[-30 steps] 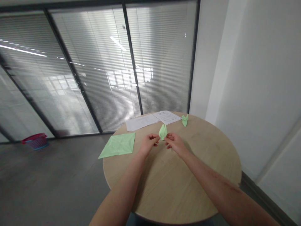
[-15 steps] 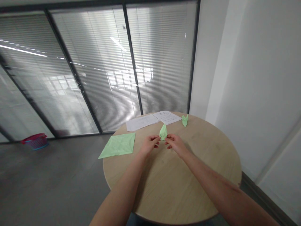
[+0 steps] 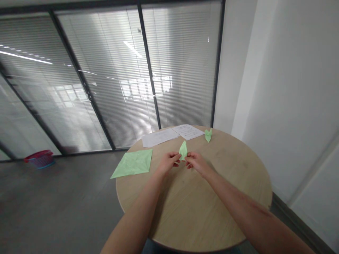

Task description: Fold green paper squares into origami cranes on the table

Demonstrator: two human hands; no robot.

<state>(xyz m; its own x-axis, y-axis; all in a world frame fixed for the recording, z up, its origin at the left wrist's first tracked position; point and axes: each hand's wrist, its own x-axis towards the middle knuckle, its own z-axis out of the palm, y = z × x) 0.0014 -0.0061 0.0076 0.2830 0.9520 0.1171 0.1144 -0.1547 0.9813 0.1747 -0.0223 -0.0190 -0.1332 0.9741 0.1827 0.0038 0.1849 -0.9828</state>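
Observation:
A small folded piece of green paper (image 3: 183,150), pointed at the top, stands between my two hands above the round table. My left hand (image 3: 171,159) pinches its lower left edge between thumb and fingers. On the other side, my right hand (image 3: 194,161) grips the lower right edge with its fingertips. Farther off to the right lies another folded green paper figure (image 3: 208,135), with two points sticking up. To the left, a flat sheet of creased green paper (image 3: 135,163) hangs slightly past the table's edge.
Printed white sheets (image 3: 161,137) lie at the far side of the round wooden table (image 3: 201,215). Glass panels with blinds (image 3: 182,63) rise behind it, and a white wall (image 3: 296,88) stands at the right. A red and blue basket (image 3: 41,159) sits on the floor at left.
The folded paper in my hands has dropped slightly and turned, looking narrower. My right hand has shifted a little down. The other papers have stayed where they were.

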